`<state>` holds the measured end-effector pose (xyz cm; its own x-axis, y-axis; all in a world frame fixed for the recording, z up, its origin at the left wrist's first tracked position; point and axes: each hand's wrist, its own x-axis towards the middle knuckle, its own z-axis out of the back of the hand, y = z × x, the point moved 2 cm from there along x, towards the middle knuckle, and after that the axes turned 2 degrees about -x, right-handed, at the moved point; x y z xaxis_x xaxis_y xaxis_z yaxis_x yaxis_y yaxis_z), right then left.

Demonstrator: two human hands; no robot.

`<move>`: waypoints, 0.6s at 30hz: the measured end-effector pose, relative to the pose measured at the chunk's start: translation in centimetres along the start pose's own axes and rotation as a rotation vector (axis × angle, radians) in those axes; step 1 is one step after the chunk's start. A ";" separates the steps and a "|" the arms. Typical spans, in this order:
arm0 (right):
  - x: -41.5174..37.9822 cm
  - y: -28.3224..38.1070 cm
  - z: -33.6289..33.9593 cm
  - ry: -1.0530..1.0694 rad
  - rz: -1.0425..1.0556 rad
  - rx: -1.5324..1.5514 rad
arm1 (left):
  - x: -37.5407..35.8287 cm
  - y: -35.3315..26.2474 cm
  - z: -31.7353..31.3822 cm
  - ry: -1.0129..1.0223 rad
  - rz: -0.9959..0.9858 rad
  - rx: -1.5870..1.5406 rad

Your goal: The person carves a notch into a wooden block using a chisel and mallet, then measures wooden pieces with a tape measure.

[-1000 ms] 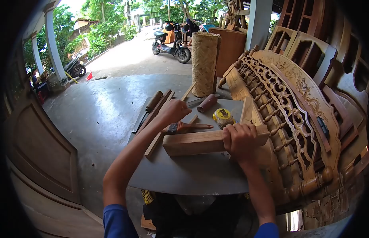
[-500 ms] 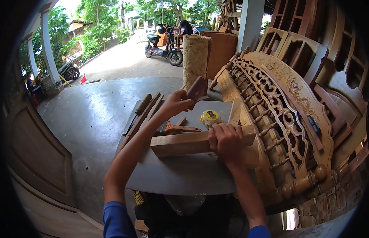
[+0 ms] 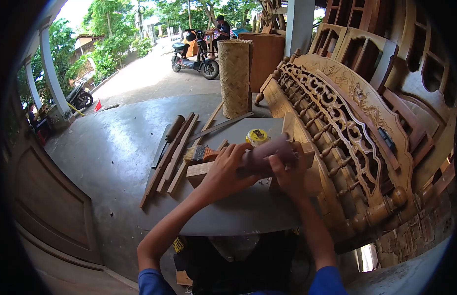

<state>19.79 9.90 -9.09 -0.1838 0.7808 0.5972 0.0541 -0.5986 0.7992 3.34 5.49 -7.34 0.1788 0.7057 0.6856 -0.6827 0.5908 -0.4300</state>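
Observation:
A reddish-brown block, smeared by motion, is between my two hands over the table. The fingers of my left hand wrap its left end. My right hand grips its right side, thumb on the near face. Beneath them lies a pale wooden beam, its middle hidden by my hands. A paintbrush with an orange handle rests behind the beam's left end. Just behind the block sits a yellow tape measure.
Wooden strips, a long-handled tool and a metal ruler lie on the grey table. Carved wooden panels lean at the right. A woven roll stands behind. Farther off are a scooter and a person.
My left hand has brought the block down and right, over the beam. My right hand has let go of the beam and taken hold of the block. The view has shifted slightly.

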 end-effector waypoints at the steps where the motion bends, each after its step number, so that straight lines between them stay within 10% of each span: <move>1: -0.1 -0.1 0.2 -0.083 -0.028 0.107 | -0.2 -0.1 -0.5 0.028 -0.022 0.142; 4: -0.8 0.0 1.0 -0.348 -0.101 0.300 | -0.4 -0.2 -2.0 0.140 0.050 0.414; 11: 0.6 -0.1 4.4 -0.769 0.233 0.546 | 1.6 -0.4 3.0 -0.034 0.534 -0.082; 18: 1.0 0.9 1.8 -0.242 0.445 -0.035 | -1.4 -0.1 6.5 -0.561 0.560 -1.078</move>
<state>21.48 10.43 -7.66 0.0822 0.4650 0.8815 0.0415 -0.8853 0.4631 -1.44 1.94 -4.48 -0.4304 0.8510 0.3009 0.3746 0.4717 -0.7982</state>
